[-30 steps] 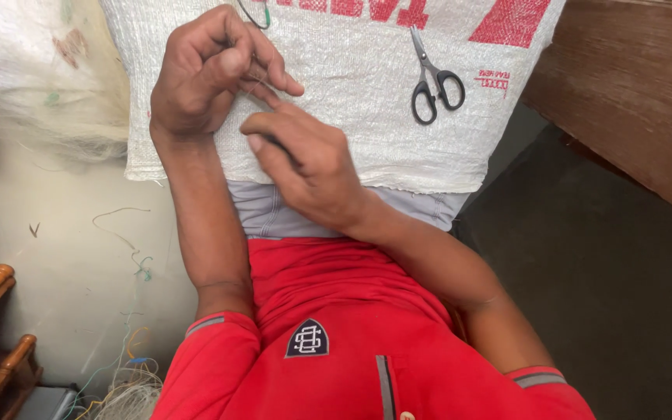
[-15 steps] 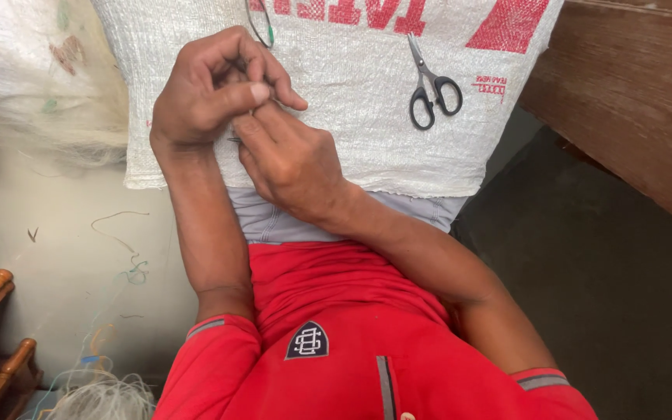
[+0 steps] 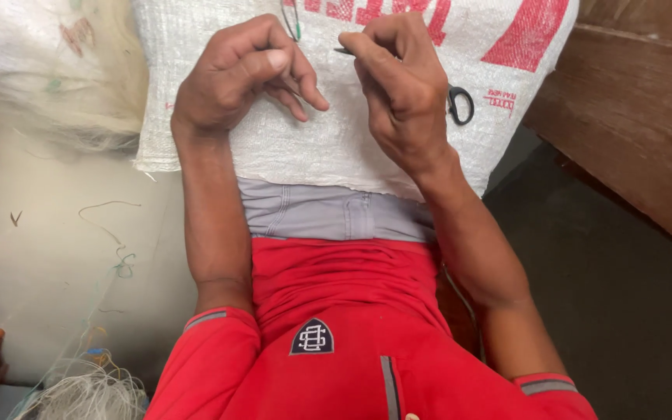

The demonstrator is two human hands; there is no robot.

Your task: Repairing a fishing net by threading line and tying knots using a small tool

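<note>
Hands [image 3: 324,78] curled, pinching thread over woven sack [image 3: 328,144]

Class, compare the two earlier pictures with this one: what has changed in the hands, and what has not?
The right hand has lifted off the left hand and moved to the right, pinching a thin dark tool; it now covers most of the scissors. The left hand stays curled on the white sack.

White woven sack [image 3: 336,132], red print, on lap
</note>
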